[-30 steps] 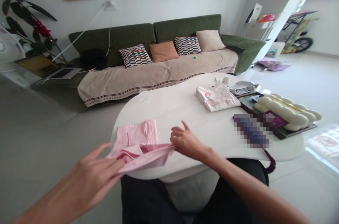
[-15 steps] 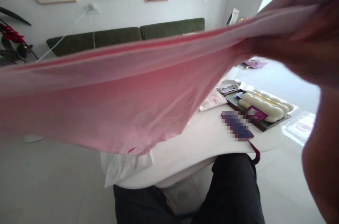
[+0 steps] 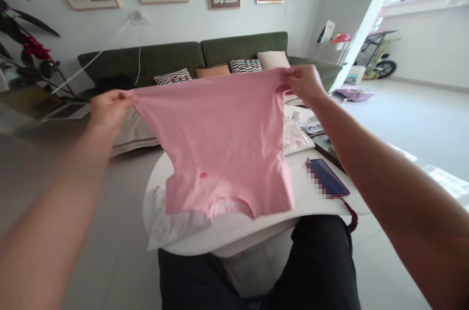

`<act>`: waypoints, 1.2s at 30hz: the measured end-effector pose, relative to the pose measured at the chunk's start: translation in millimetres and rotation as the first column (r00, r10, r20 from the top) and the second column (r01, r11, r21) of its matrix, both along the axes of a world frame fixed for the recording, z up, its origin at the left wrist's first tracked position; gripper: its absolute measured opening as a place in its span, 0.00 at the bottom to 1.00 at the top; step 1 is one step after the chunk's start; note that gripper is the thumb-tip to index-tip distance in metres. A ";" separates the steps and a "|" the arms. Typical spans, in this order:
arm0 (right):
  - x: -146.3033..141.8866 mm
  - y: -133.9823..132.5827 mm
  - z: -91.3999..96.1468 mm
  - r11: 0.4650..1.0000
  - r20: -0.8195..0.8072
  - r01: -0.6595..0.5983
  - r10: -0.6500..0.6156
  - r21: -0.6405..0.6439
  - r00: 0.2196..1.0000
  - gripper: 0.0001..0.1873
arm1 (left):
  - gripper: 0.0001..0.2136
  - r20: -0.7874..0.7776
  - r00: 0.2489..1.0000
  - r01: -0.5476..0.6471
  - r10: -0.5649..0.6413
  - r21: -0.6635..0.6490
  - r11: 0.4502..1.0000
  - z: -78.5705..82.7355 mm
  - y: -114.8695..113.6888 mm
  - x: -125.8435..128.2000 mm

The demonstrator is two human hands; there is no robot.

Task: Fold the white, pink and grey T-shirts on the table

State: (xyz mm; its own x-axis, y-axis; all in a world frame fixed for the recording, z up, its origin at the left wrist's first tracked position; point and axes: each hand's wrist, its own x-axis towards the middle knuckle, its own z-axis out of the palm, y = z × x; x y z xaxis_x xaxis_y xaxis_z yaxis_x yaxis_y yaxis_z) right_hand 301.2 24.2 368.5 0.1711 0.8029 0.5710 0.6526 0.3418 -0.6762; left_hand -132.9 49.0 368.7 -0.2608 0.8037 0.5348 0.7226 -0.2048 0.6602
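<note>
A pink T-shirt (image 3: 223, 129) hangs upside down between my hands, its hem stretched along the top and its neckline and short sleeves at the bottom. My left hand (image 3: 112, 107) pinches one corner of the hem. The opposite corner is gripped by my right hand (image 3: 302, 83), with the fingers closed on the cloth. A small darker pink mark shows on the shirt's lower left. The collar end hangs over the white table (image 3: 300, 205), hiding part of it. Under the lower left of the shirt lies a white plastic bag (image 3: 172, 232).
On the table's right lie a phone (image 3: 328, 178) with a wrist strap, another packet (image 3: 298, 136) and a dark-edged tray (image 3: 330, 151), partly behind my right forearm. A green sofa (image 3: 146, 61) with cushions stands beyond. My knees are under the table's near edge.
The T-shirt has moved away from my face, out over the table, and now hangs spread out. My left hand has come into view; my right hand has moved forward and left.
</note>
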 end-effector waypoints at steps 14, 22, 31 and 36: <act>55.8 -117.2 -189.8 0.971 0.211 0.066 -0.016 -0.231 0.977 0.13 | 0.12 0.067 0.879 0.450 -0.471 -0.438 0.778 -143.6 -166.3 13.3; 38.3 -162.6 -315.2 0.910 0.486 -0.062 0.276 -0.410 0.829 0.18 | 0.18 -0.170 0.824 0.380 -0.540 -0.542 0.750 -267.7 -167.6 -10.2; -97.5 -140.6 -332.3 0.844 0.556 0.068 0.287 -0.532 0.780 0.28 | 0.24 -0.556 0.796 -0.165 -0.240 -0.580 0.798 -329.5 -125.5 -1.1; -78.4 -145.9 -353.3 0.846 0.598 0.094 0.287 -0.524 0.748 0.29 | 0.24 -0.579 0.782 -0.210 -0.232 -0.595 0.776 -330.0 -102.2 -27.6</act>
